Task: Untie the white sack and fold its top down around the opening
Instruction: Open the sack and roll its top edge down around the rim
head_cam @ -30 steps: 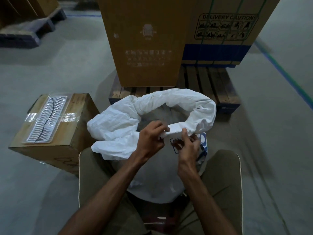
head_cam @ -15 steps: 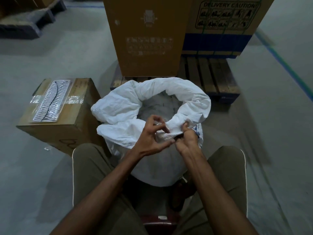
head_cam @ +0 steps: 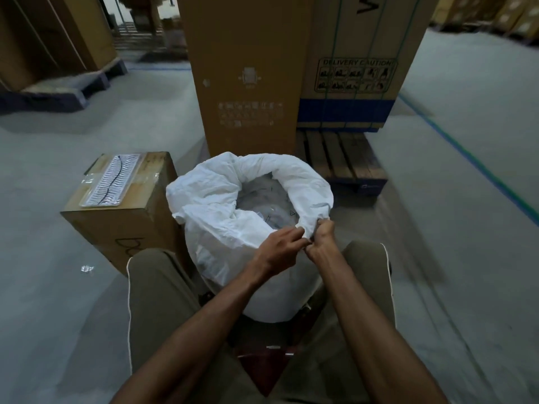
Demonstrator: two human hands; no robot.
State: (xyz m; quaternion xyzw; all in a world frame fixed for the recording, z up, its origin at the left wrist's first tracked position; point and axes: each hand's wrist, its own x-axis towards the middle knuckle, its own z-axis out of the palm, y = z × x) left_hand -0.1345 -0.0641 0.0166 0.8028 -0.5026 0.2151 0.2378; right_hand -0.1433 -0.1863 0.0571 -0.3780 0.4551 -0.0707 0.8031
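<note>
Warehouse setting, grey concrete floor [head_cam: 58, 301], dim light. The white sack [head_cam: 221, 228] is stood upright on the floor between the seated person's knees, centre of the scene, mouth already open.

Both grips are clamped on the near-right part of the rolled rim: the left hand [head_cam: 280, 249] is pinched on the cloth edge just left of the right hand [head_cam: 320, 240], the two almost touching, knuckles toward the camera. No tie or string can be made out.

The fabric is judged thin, soft and light, probably woven plastic cloth; it crumples and holds a loose roll but no crisp crease. It may be a little slick, so a full pinch through the doubled layer is advised, not fingertips alone. The best hold is judged to be the rim itself, worked round in short sections. The far and left rim is already turned down in a fat cuff. Pale plastic-wrapped contents are seen inside, detail unclear.

Outward: a taped cardboard box [head_cam: 122, 205] just left of the sack, a tall carton [head_cam: 245, 74] far behind, a wooden pallet [head_cam: 344, 161] far right.
</note>
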